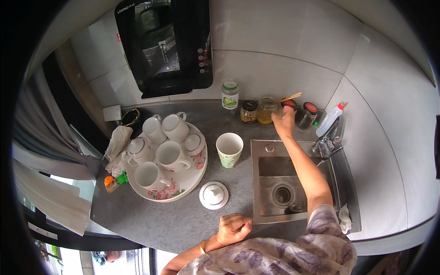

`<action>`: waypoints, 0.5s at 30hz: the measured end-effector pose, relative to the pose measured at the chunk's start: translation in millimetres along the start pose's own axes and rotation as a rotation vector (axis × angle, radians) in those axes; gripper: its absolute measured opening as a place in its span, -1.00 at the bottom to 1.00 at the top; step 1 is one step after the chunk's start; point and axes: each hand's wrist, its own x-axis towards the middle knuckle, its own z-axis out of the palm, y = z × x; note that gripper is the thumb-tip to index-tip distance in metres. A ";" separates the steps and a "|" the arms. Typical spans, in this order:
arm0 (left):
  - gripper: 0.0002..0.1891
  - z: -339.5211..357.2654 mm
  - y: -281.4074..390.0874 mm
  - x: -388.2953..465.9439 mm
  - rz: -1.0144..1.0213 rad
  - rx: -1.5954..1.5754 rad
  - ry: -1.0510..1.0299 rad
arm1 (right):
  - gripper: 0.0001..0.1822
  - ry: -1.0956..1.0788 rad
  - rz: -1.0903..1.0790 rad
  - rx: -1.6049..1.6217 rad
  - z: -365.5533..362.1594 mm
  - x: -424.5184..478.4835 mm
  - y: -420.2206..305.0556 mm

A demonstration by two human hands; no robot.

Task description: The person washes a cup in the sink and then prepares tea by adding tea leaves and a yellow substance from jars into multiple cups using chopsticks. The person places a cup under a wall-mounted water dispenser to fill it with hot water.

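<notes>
My right hand (284, 122) reaches across the sink to the row of jars by the wall. Its fingers are at a jar with a dark red lid (289, 102), just right of an open glass jar (265, 115) of yellowish contents. Whether they grip anything is hidden. A pair of wooden chopsticks (290, 98) slants up over the open jar's rim. My left hand (234, 227) lies curled at the counter's near edge, with nothing visible in it. Ahead of it are a white lid with a knob (213, 195) and an upright patterned paper cup (229, 149).
A round floral tray (182, 192) holds several white mugs (172, 156) and lidded pieces. The steel sink (256, 182) sits under my right arm. Along the wall stand a green-capped jar (230, 95), a jar of nuts or beans (248, 111), an empty-looking jar (306, 117) and a red-capped bottle (330, 118).
</notes>
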 end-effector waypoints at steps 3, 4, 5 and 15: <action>-0.99 -0.3 -0.2 0.3 -0.021 0.013 -0.001 | -0.39 -0.132 0.083 -0.059 22.5 -20.0 5.6; -0.99 -1.0 -0.5 0.7 -0.020 0.012 0.000 | -0.40 -0.096 0.094 -0.092 27.6 -25.8 7.1; -0.99 -2.8 -0.8 0.7 -0.017 0.016 -0.003 | -0.42 -0.058 0.108 -0.120 33.0 -30.8 5.4; -0.98 -2.4 -2.1 0.2 -0.072 -0.018 -0.006 | -0.39 -0.134 0.251 -0.233 23.6 -17.7 0.8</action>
